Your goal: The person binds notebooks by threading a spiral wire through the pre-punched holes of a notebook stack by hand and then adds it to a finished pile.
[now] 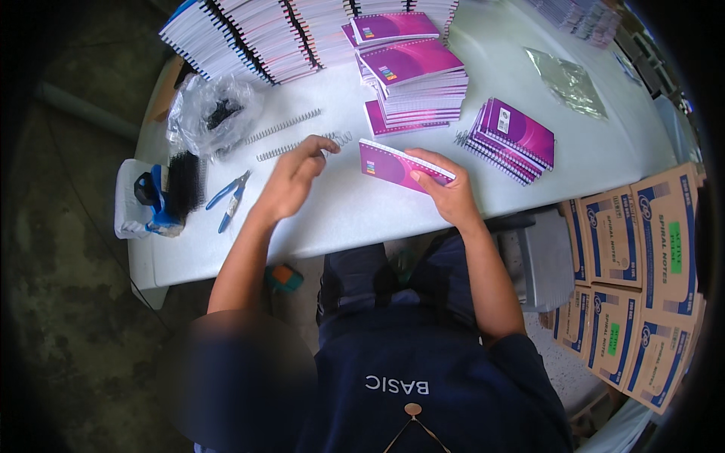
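My right hand (447, 189) holds an unbound purple-covered notebook (389, 162), thumb on the cover and fingers behind. A row of punched holes runs along its upper edge. My left hand (291, 181) is bent over the wire spiral coils (276, 153), with index finger and thumb slightly apart. Another coil (285, 124) lies just beyond it. Coil loops also show by the fingertips; whether they touch is unclear. A stack of purple notebooks (423, 94) stands behind my hands. To its right lie several spiral-bound purple notebooks (517, 136) in a pile.
Blue-handled cutting pliers (232, 200) lie left, beside a white container (132, 200) with a blue-and-black object and dark coils. A clear plastic bag (211, 113) sits behind them. Large bound books (257, 34) line the back. A clear sleeve (565, 81) lies right; cartons (615, 234) stand beside the table.
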Tool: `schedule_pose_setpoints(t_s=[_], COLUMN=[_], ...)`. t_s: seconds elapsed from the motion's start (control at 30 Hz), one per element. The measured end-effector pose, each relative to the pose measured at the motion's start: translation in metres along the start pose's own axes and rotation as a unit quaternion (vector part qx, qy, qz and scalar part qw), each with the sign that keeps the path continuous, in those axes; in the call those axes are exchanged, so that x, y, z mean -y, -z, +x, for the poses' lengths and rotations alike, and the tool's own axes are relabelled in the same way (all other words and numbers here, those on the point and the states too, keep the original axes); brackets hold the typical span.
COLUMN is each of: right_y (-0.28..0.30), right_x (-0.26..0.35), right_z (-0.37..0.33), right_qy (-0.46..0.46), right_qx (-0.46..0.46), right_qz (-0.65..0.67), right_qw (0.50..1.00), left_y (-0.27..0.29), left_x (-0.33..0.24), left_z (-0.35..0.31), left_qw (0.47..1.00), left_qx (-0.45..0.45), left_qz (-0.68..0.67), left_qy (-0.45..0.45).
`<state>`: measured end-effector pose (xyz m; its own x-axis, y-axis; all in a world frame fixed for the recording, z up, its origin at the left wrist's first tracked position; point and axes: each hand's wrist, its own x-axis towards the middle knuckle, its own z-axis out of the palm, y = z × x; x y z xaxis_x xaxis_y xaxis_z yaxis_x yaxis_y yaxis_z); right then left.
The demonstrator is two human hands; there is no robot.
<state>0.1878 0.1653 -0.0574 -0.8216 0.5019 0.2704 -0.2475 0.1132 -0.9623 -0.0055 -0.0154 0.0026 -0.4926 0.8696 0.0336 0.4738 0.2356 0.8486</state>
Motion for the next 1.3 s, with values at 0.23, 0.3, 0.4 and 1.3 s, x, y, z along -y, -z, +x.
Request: schedule_pose_setpoints(t_s=[0.23,0.3,0.4,1.3], right_y=[-0.001,-0.001,0.001,-0.003], right_x=[-0.001,0.0,-0.004,-0.003], right_z=[0.001,0.0,-0.001,-0.012], right_qy=[-0.03,-0.056,-0.04,-0.019], right_qx=[-0.002,0.0,0.019,0.049], right_qz=[0.009,0.019,0.013,-0.044], right_qw=[0.999,0.998,0.999,0.998], left_y=[-0.011,-0.009,-0.004,-0.002], left_x=[0.004,-0.001,-0.004,-0.041], left_z=[0.013,0.017,0.024,0.017], left_qw=[0.995,0.989,0.974,0.909], left_qx=[0.074,0.074,0.074,0.074], left_qz=[-0.029,-0.074,-0.144,0.364], left_qy=[0.054,0.109,0.16,-0.191])
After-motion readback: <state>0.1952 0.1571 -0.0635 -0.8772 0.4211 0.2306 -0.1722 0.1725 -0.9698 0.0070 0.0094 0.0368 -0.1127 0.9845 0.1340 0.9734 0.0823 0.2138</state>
